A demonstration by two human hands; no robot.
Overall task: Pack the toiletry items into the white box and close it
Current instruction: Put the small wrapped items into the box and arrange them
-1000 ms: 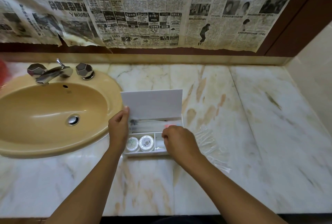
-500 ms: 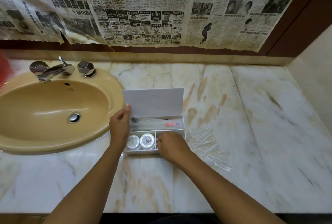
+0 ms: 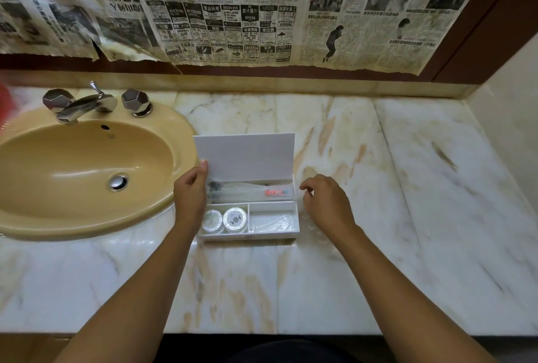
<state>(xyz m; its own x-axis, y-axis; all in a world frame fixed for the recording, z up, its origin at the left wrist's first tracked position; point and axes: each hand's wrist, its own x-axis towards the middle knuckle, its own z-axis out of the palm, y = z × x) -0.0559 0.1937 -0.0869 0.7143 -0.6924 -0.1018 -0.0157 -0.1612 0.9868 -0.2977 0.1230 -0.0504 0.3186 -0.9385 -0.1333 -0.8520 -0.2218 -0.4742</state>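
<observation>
The white box (image 3: 250, 235) sits on the marble counter with its lid (image 3: 244, 156) standing open. The back compartment holds a wrapped toothbrush and a small tube (image 3: 276, 192) with red print. Two round white soaps (image 3: 225, 220) lie in the front left compartment, a clear plastic packet (image 3: 272, 221) in the front right one. My left hand (image 3: 190, 194) grips the box's left side, thumb on the lid's lower left corner. My right hand (image 3: 326, 202) hovers just right of the box, fingers loosely curled, holding nothing. Clear plastic packets (image 3: 313, 221) lie partly hidden under it.
A tan oval sink (image 3: 84, 167) with a chrome tap (image 3: 87, 103) sits to the left, its rim almost touching the box. Newspaper (image 3: 233, 7) covers the wall behind. The marble counter (image 3: 422, 202) stretches right to a side wall. The counter's front edge (image 3: 262, 333) runs under my forearms.
My right hand has come out of the box's front right compartment and moved right, beside the box. A clear packet now lies in that compartment. My left hand has stayed put.
</observation>
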